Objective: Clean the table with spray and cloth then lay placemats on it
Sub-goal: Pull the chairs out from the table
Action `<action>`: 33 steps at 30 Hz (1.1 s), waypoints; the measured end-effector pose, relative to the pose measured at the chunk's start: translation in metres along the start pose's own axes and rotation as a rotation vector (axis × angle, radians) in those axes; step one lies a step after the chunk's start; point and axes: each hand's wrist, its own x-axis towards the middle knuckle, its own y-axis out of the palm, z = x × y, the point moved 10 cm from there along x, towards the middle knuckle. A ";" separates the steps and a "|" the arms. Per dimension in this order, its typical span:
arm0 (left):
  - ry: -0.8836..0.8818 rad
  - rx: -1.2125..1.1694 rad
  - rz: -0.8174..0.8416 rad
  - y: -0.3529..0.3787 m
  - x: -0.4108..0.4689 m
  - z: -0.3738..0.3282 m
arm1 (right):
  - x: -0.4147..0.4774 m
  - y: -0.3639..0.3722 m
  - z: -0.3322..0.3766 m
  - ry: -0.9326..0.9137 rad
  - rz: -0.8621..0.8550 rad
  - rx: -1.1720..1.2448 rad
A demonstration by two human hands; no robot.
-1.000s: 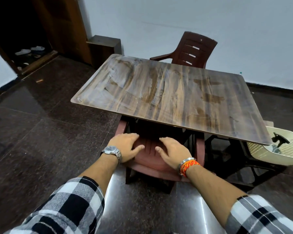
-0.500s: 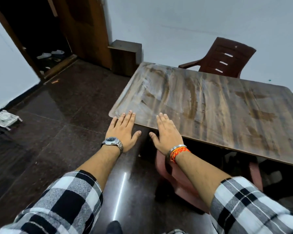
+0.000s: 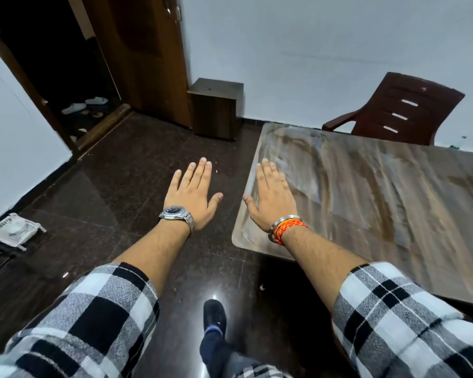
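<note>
The wood-grain table fills the right half of the view, its top bare and streaked. My right hand is stretched out flat, palm down, over the table's near left corner, holding nothing. My left hand, with a steel watch on the wrist, is spread open over the dark floor just left of the table's edge, also holding nothing. No spray bottle, cloth or placemats are in view.
A dark red plastic chair stands behind the table against the white wall. A small wooden cabinet sits beside an open doorway. A white packet lies on the floor at far left. My foot shows below.
My view has swung left, so the table has shifted to the right. Both hands left the red chair under the table, rose and opened flat near the table's left corner.
</note>
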 end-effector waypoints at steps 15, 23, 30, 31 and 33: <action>0.147 0.101 0.150 0.040 0.330 0.154 | 0.310 0.111 -0.019 0.210 0.107 -0.022; 0.367 0.111 0.137 0.091 0.538 0.159 | 0.444 0.174 -0.091 0.429 0.122 -0.094; 0.731 0.306 0.138 0.103 0.691 0.109 | 0.549 0.177 -0.140 0.557 0.116 -0.147; 0.752 0.283 0.147 0.102 0.712 0.097 | 0.560 0.177 -0.149 0.591 0.114 -0.128; 0.814 0.264 0.148 0.110 0.752 0.067 | 0.583 0.182 -0.176 0.617 0.123 -0.143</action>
